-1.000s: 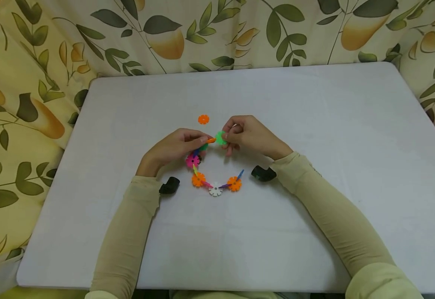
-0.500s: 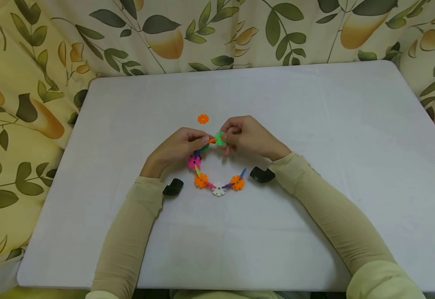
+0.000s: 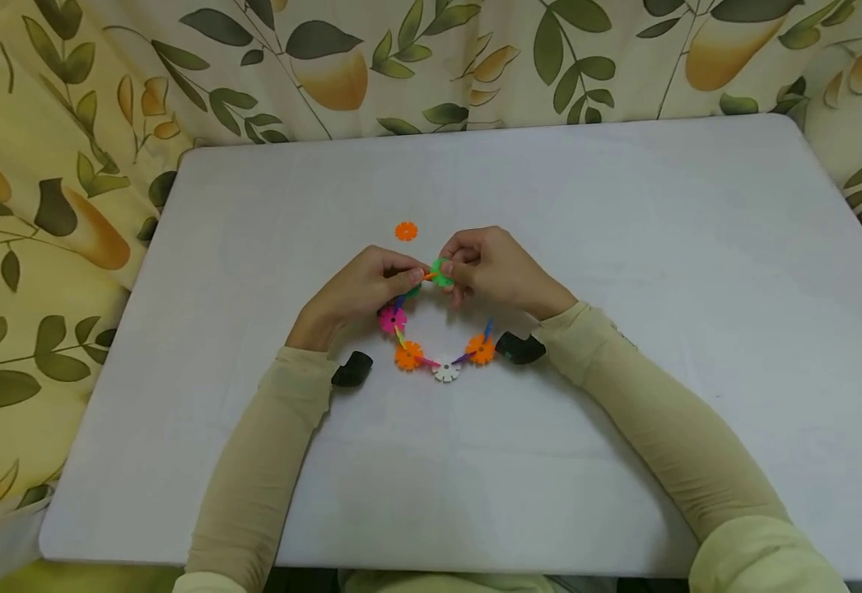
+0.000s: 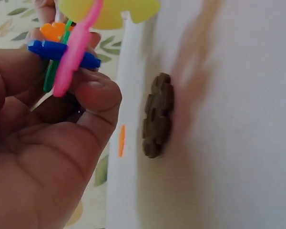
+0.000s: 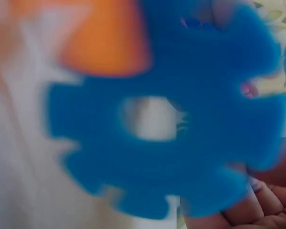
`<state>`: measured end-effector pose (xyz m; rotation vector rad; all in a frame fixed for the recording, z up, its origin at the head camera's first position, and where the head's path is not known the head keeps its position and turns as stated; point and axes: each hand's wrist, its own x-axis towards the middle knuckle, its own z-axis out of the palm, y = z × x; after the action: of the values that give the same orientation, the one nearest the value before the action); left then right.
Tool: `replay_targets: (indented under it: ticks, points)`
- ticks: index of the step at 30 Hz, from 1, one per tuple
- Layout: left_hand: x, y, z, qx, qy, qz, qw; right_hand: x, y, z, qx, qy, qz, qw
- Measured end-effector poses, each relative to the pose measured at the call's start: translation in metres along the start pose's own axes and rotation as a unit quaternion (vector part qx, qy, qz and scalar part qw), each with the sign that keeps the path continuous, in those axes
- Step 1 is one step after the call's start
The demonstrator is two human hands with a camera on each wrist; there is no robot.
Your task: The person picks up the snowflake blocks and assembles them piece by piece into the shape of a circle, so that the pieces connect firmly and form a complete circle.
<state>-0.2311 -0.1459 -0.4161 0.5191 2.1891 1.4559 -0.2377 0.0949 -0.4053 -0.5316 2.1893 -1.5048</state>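
Observation:
Notched plastic discs slot together into a curved chain, with a pink disc (image 3: 392,320), a white disc (image 3: 445,372) and a blue disc (image 3: 488,329) at its free right end. My left hand (image 3: 364,284) pinches the chain's upper end, around an orange disc (image 3: 430,277) seen edge-on and a dark green disc (image 3: 413,291). Between thumb and fingers, my right hand (image 3: 505,268) pinches a light green disc (image 3: 438,276) against the orange one. Fingers partly cover that joint; how deep it sits I cannot tell. The blue disc looms blurred in the right wrist view.
A loose orange disc (image 3: 406,231) lies on the white table (image 3: 623,214) beyond the hands. Near the left hand a brown disc (image 4: 157,114) shows in the left wrist view. Black wrist-worn devices (image 3: 352,369) stick out inside both forearms. A leaf-patterned curtain (image 3: 416,74) surrounds the table.
My left hand and the chain have shifted a little to the right, the free end swinging closer to the right wrist. The right hand keeps its pinch on the light green disc, nearly still.

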Motion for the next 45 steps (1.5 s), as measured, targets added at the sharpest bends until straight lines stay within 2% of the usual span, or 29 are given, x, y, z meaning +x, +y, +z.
replay_targets:
  ticks: [9, 15, 21, 25, 29, 33, 36, 41, 43, 45]
  points:
    - [-0.005, 0.006, -0.004, -0.037, -0.013, -0.027, 0.9989, -0.001, -0.004, 0.001, 0.033, -0.015, -0.023, 0.999]
    - [-0.006, 0.007, -0.006, -0.037, -0.005, -0.03, 0.9988, -0.002, -0.004, -0.002, 0.01, -0.006, -0.032, 0.999]
    - [-0.029, -0.003, -0.024, -0.054, 0.011, -0.065, 0.9964, 0.005, 0.003, -0.004, -0.016, 0.015, -0.027, 0.999]
    - [-0.048, -0.013, -0.037, -0.055, 0.028, -0.08, 0.9949, 0.016, 0.007, -0.001, -0.055, -0.013, -0.017, 0.998]
    - [-0.068, -0.024, -0.047, -0.05, 0.039, -0.077, 0.995, 0.031, 0.005, 0.005, -0.113, -0.077, -0.026, 0.99]
    - [-0.084, -0.032, -0.053, -0.07, 0.042, -0.067, 0.9944, 0.045, 0.001, 0.014, -0.149, -0.143, -0.059, 0.977]
    - [-0.091, -0.036, -0.056, -0.091, 0.038, -0.06, 0.9934, 0.051, 0.0, 0.023, -0.183, -0.178, -0.082, 0.963]
    - [-0.091, -0.04, -0.054, -0.126, 0.03, -0.054, 0.9901, 0.056, -0.002, 0.035, -0.254, -0.188, -0.101, 0.943]
    - [-0.088, -0.041, -0.052, -0.13, 0.027, -0.053, 0.9897, 0.057, -0.002, 0.037, -0.261, -0.185, -0.103, 0.942]
    - [-0.085, -0.042, -0.049, -0.13, 0.023, -0.051, 0.9899, 0.056, -0.003, 0.037, -0.25, -0.18, -0.099, 0.946]
